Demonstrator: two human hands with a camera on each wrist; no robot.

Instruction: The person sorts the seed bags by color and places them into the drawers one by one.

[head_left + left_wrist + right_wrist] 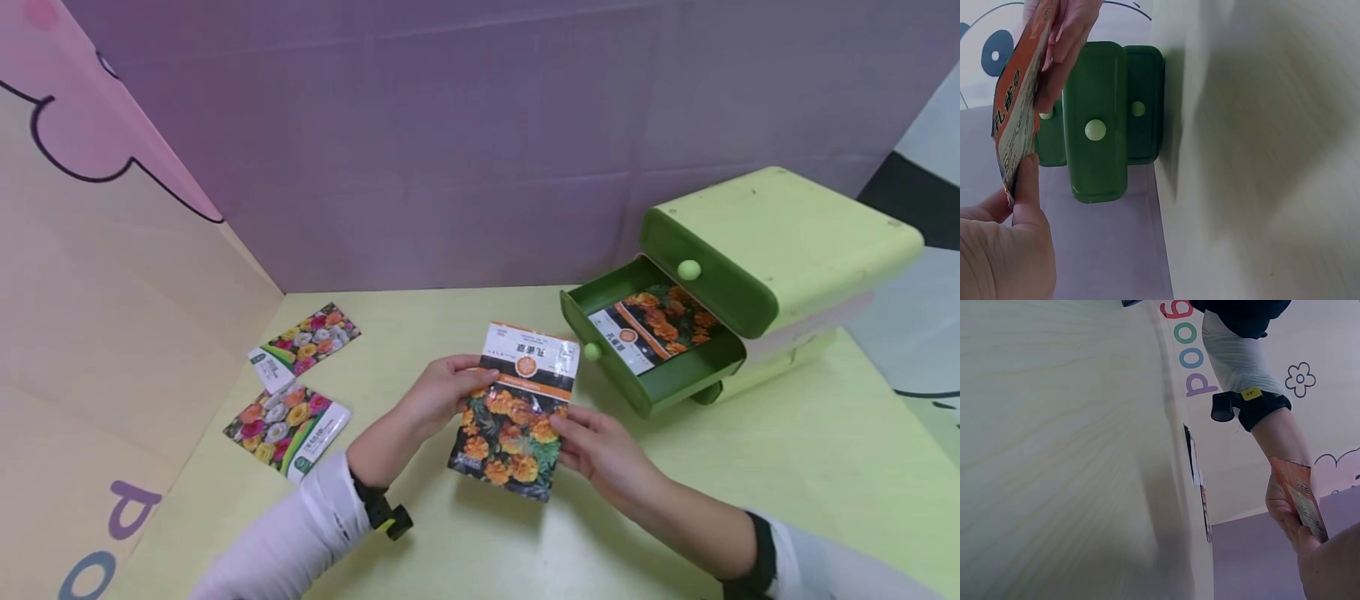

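Both hands hold one seed packet printed with orange marigolds (517,417), raised over the table and tilted. My left hand (442,392) pinches its left edge, thumb on the front. On the opposite edge, my right hand (603,454) pinches it lower down. The left wrist view shows the packet's orange and white back (1019,106) between the two hands. A matching marigold packet (660,325) lies inside the pulled-out green drawer (675,387). Two packets with multicoloured flowers, an upper one (307,342) and a lower one (281,429), lie on the table at the left, touching or nearly so.
The light-green drawer cabinet (795,242) stands at the back right, its middle drawer out and its upper drawer closed. A purple wall panel (450,167) closes off the back of the table (420,321). A printed panel (150,333) borders the left side.
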